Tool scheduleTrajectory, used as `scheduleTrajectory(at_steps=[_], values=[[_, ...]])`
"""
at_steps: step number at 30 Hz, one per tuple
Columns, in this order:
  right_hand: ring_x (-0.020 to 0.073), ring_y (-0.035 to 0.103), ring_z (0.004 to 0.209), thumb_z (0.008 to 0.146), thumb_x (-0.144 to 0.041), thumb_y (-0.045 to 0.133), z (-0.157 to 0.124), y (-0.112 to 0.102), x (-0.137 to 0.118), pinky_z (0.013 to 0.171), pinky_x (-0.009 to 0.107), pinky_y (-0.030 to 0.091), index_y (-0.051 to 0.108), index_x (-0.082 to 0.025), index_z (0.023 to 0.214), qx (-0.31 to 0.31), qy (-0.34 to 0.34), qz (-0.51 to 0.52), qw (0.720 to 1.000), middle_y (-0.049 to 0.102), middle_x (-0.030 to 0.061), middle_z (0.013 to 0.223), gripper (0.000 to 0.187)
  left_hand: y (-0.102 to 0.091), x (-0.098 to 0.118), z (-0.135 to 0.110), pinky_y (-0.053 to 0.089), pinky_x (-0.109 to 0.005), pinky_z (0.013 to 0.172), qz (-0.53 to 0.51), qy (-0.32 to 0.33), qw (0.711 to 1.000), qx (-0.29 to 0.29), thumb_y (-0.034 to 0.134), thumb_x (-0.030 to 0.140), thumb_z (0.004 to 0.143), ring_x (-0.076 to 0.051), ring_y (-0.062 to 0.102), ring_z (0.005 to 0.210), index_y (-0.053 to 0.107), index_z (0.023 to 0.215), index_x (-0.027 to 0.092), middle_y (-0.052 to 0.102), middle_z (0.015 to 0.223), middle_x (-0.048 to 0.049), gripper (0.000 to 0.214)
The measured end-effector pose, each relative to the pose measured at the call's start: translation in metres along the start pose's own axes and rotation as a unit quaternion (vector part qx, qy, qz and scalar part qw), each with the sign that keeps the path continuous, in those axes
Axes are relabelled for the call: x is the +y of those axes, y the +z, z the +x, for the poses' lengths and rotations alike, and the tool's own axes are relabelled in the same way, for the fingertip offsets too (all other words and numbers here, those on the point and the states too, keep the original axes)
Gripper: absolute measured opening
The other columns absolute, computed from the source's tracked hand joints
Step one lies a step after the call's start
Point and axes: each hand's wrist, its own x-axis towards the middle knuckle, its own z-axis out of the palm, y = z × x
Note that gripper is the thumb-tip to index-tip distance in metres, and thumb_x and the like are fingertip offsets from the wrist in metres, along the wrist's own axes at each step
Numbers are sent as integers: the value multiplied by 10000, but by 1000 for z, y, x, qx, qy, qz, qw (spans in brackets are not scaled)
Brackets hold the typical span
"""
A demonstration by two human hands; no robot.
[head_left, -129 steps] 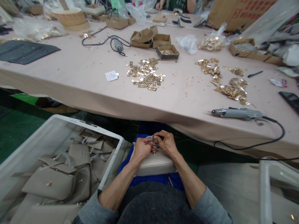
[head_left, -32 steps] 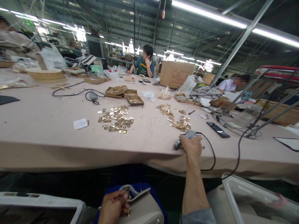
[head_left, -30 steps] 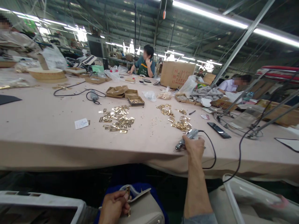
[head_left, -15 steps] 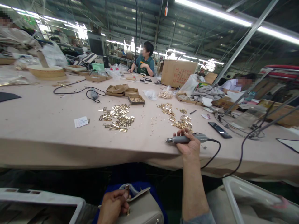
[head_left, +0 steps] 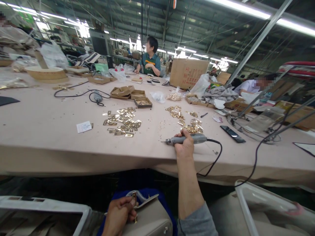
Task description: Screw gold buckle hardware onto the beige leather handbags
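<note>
My right hand (head_left: 185,144) is wrapped round a grey electric screwdriver (head_left: 176,140), its thin bit pointing left above the table's front part. A black cord runs from its right end. Low in the view, my left hand (head_left: 120,213) pinches a small gold metal plate (head_left: 134,198) at the flap of a beige handbag (head_left: 150,218), which rests on my lap. Piles of gold rectangular plates (head_left: 124,123) and other gold fittings (head_left: 193,127) lie on the table, with tiny screws (head_left: 162,126) scattered between them.
Small cardboard boxes (head_left: 143,102), a second screwdriver (head_left: 97,96), a phone (head_left: 232,134) and a white card (head_left: 84,127) lie on the covered table (head_left: 49,114). White bins (head_left: 83,213) flank my lap. Co-workers sit across and at the sides.
My right hand has moved left with the screwdriver, its bit now nearer the screws. My left hand stays at the handbag flap. The view has shifted slightly.
</note>
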Motion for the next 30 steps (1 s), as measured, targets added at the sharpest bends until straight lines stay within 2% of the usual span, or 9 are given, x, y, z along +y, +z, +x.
scheduleTrajectory(at_steps=[11, 16, 22, 30], values=[[60, 528, 531, 716, -126, 768, 7, 4, 11, 538, 217, 538, 536, -205, 910, -9, -3, -18, 1000, 630, -71, 769, 313, 2, 2, -1, 418, -243, 419, 0, 10, 1000, 25, 820, 483, 603, -148, 527, 389, 710, 654, 136, 617, 459, -55, 367], [62, 522, 542, 722, -107, 762, 6, 0, 6, 530, 215, 516, 543, -199, 903, -23, 4, 6, 1000, 610, -70, 754, 298, -2, -2, 4, 428, -238, 430, 7, 3, 1000, -2, 820, 480, 607, -147, 539, 405, 709, 665, 122, 630, 472, -72, 380], [53, 531, 541, 729, -112, 756, 6, -6, 1, 531, 189, 497, 531, -207, 887, -43, 7, 8, 999, 602, -83, 748, 291, -2, 0, 1, 413, -245, 425, -4, 2, 1000, 5, 836, 514, 587, -146, 525, 390, 694, 657, 118, 621, 471, -74, 426], [48, 528, 534, 743, -129, 746, 4, -7, 1, 548, 197, 499, 532, -208, 893, -46, 3, -6, 999, 603, -87, 756, 273, 1, 5, -3, 412, -244, 425, -2, 6, 1000, 29, 817, 476, 589, -146, 521, 389, 725, 668, 120, 613, 461, -61, 376]])
